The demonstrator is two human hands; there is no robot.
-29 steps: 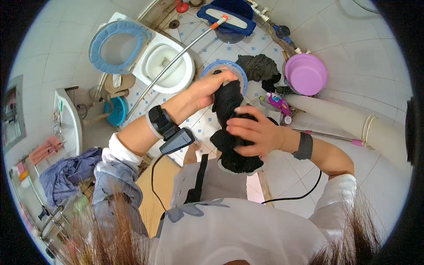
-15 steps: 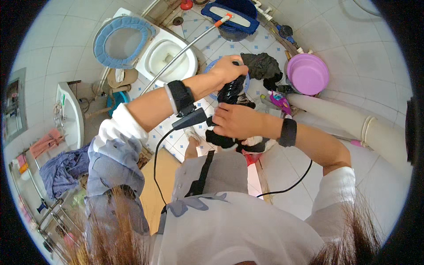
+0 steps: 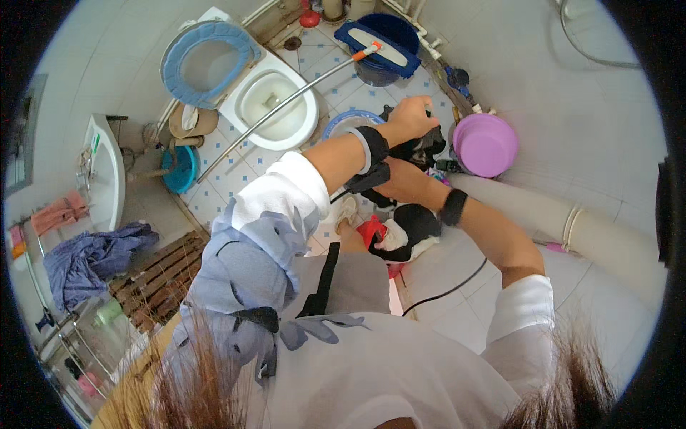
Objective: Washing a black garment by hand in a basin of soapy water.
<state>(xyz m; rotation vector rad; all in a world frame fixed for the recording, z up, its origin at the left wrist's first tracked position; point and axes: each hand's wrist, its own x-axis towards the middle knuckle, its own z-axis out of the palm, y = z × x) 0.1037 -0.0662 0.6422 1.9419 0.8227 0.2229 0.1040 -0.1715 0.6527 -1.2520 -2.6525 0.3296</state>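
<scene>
A dark, wet-looking garment (image 3: 420, 149) hangs bunched from my left hand (image 3: 413, 118), whose fingers are closed in a fist on it. My left forearm reaches far forward and crosses in front of my right hand (image 3: 395, 179). The right hand lies low against the same dark cloth, its fingers hidden behind my left wrist strap. Just left of the garment, partly covered by my left arm, is a blue-rimmed basin (image 3: 351, 116). Nearer my body lies a heap of black, white and red laundry (image 3: 411, 232).
Right of my hands stands a purple washbasin (image 3: 486, 145), above a thick white pipe (image 3: 529, 207). A mop's handle (image 3: 286, 104) slants across the toilet (image 3: 294, 132); its blue head rests on a dark bucket (image 3: 375, 75). A teal bucket (image 3: 180, 169) stands left, near the sink (image 3: 107, 171).
Both hands have moved forward and right from the blue-rimmed basin, with the dark garment. My left arm now crosses over the right hand. The laundry heap near my feet shows more fully.
</scene>
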